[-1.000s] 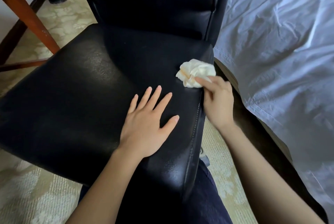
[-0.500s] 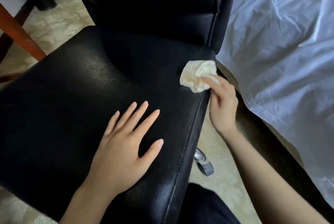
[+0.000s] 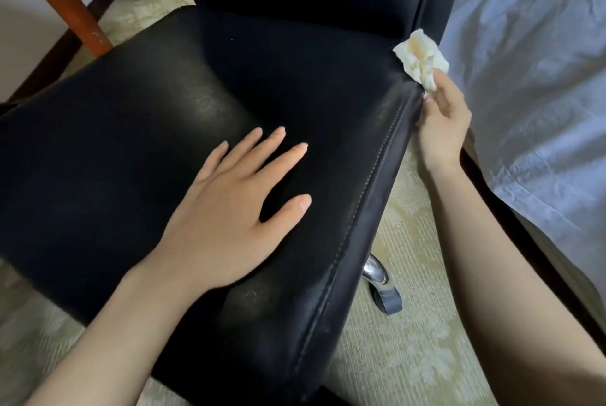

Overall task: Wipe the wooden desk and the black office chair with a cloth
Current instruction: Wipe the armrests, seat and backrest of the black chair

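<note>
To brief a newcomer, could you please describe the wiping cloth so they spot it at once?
Find the black office chair and follow its seat to the back right corner, beside the white bedsheet. There the right hand pinches a crumpled cloth, the only pale thing bearing an orange-brown stain.

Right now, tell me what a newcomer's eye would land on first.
The black office chair seat fills the middle, with the left grip resting flat on it, fingers spread. At the seat's right rear corner, the right grip pinches a crumpled, stained white cloth, beside a bed sheet.
</note>
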`<state>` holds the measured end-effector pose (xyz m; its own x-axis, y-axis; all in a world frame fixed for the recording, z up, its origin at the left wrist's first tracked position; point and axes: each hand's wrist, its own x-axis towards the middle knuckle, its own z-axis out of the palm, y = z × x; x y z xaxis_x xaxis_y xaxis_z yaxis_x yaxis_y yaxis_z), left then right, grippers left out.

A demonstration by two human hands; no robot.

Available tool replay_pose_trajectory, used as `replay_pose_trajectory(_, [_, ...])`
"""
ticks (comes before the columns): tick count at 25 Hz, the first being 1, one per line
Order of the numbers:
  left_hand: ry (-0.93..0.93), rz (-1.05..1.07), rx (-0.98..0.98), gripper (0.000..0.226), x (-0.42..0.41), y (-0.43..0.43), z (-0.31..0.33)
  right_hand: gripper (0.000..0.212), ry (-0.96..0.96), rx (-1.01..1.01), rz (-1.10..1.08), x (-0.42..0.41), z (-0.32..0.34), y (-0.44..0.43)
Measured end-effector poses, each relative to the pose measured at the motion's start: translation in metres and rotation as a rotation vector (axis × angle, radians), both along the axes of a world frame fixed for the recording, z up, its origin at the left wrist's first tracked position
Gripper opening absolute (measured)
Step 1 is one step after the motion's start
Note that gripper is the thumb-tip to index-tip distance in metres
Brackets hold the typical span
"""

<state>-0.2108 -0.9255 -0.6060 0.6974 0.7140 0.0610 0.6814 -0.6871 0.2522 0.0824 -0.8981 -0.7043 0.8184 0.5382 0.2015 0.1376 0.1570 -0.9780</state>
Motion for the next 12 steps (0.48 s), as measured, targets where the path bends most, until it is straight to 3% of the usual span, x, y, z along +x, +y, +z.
replay_pose_trajectory(12, [0.079, 0.013, 0.034, 0.059, 0.005, -0.003, -0.003, 0.041, -0.34, 0.196, -0.046, -0.169, -0.018, -0.135])
